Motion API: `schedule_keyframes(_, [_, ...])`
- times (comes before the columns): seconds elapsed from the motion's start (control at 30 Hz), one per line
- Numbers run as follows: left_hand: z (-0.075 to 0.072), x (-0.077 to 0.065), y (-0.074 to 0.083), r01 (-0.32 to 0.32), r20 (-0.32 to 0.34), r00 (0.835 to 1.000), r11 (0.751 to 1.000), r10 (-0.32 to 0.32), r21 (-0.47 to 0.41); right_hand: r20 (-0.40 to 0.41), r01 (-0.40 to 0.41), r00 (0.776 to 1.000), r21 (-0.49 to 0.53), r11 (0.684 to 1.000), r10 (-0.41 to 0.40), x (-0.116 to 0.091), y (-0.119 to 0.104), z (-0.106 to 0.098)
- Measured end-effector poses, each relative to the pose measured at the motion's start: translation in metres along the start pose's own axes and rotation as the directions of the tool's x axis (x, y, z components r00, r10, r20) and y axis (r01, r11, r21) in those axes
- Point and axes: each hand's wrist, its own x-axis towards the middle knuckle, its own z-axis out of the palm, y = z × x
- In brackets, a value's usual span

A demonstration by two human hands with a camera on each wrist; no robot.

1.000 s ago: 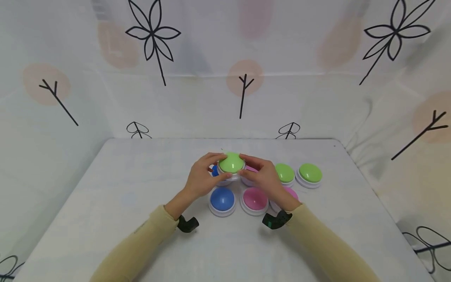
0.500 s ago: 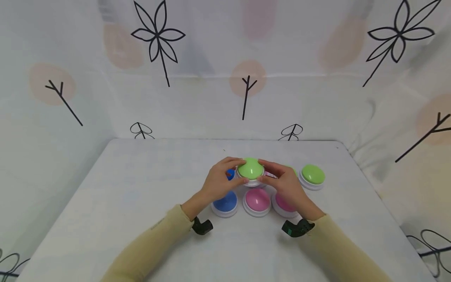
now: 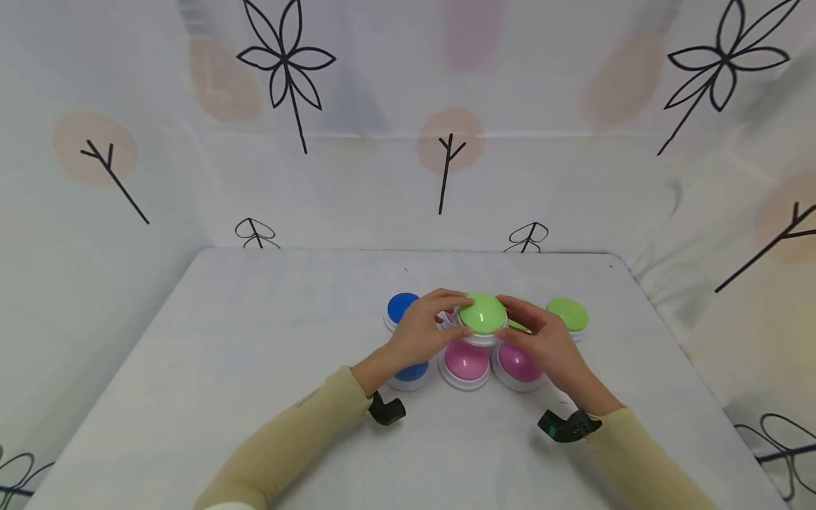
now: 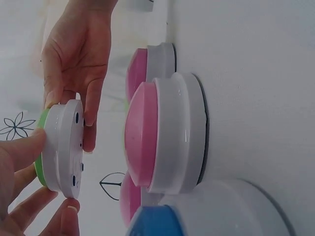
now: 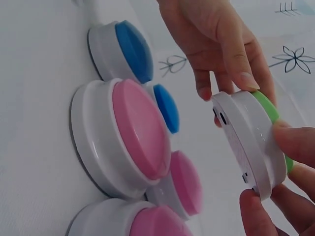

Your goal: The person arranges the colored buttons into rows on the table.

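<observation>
Both hands hold one push button (image 3: 482,315) with a green dome and white round base, raised over the other buttons. My left hand (image 3: 421,327) grips its left side between thumb and fingers. On the opposite side, my right hand (image 3: 547,346) pinches the rim the same way. The left wrist view shows the held button (image 4: 60,147) clear of the table, its white underside dotted with dark spots. Below and in front stand a pink button (image 3: 466,361) and a second pink button (image 3: 518,363). Another pink one behind is mostly hidden by the left fingers.
At the left of the group are a back blue button (image 3: 401,306) and a front blue button (image 3: 411,372), partly covered by the left wrist. A green button (image 3: 567,313) stands back right; another green button (image 3: 520,326) is mostly hidden. All rest on the white table (image 3: 287,340).
Both hands have carried the green button rightward and slightly nearer, from by the back blue button to above the pink ones. The back blue button now shows more fully.
</observation>
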Motion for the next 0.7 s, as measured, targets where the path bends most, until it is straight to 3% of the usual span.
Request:
schedule_keyframes(0.2, [0.009,0.003,0.003,-0.007,0.023,1.000,1.000,0.007,-0.013,0.004,0.006,1.000,-0.058,0.998,-0.005,-0.006,0.002,-0.009])
schedule_keyframes(0.53, [0.020,0.010,0.017,0.037,0.055,0.998,0.998,-0.035,-0.042,0.009,0.067,0.998,-0.152,0.986,-0.067,-0.014,0.006,-0.025])
schedule_keyframes(0.7, [0.028,0.015,0.020,0.024,0.058,0.998,0.999,-0.022,-0.034,0.006,0.056,0.998,-0.208,0.977,-0.056,-0.016,0.009,-0.034])
